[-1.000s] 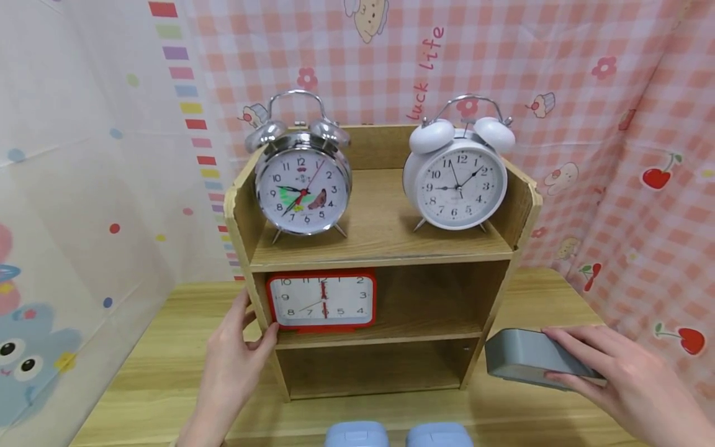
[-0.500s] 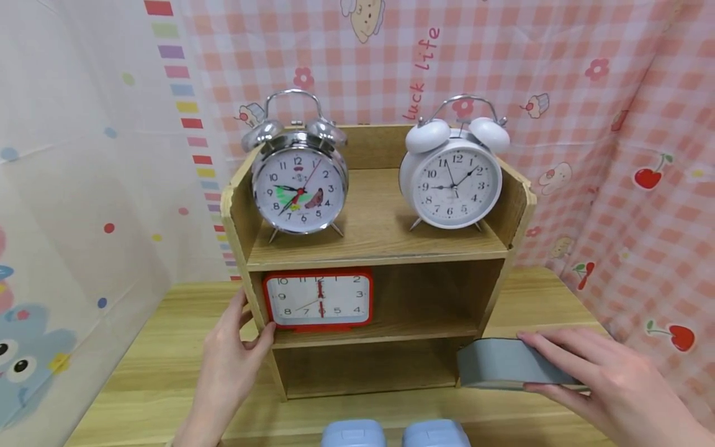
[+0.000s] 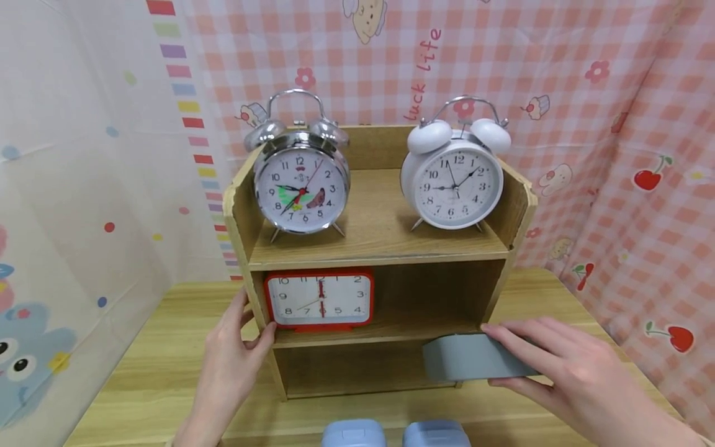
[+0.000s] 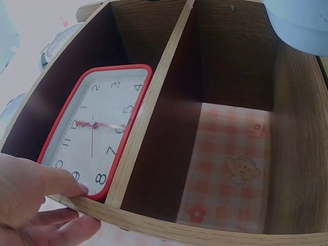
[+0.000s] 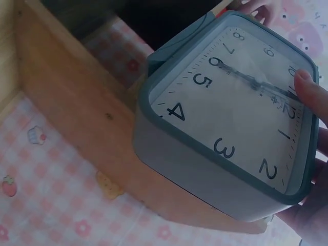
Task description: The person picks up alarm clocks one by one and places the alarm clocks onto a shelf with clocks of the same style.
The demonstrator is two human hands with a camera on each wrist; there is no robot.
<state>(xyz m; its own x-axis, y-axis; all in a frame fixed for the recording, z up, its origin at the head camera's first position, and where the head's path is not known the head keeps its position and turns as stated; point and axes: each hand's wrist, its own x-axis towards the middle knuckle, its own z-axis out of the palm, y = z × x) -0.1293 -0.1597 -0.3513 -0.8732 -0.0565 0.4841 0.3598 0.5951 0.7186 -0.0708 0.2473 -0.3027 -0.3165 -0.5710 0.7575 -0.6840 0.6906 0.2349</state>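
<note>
My left hand [image 3: 231,357] grips the left side panel of a small wooden shelf [image 3: 380,256], its thumb on the front edge beside a red rectangular clock [image 3: 346,301] on the middle level. The left wrist view shows the thumb [image 4: 64,182] by that clock's corner and the fingers outside the panel. In my right hand [image 3: 564,366] is a grey-blue clock [image 3: 475,359], held by one end between thumb and fingers. Its other end lies in front of the shelf's lower right opening. Its white dial [image 5: 241,113] shows in the right wrist view.
A silver twin-bell alarm clock [image 3: 302,186] and a white twin-bell alarm clock [image 3: 455,186] stand on the top level. Two light-blue objects [image 3: 353,433] sit at the table's [image 3: 151,354] near edge. Patterned cloth [image 3: 385,62] hangs behind and at both sides.
My right hand has carried the grey-blue clock leftward, from beside the shelf to in front of its lower right opening. The left hand keeps its grip on the side panel.
</note>
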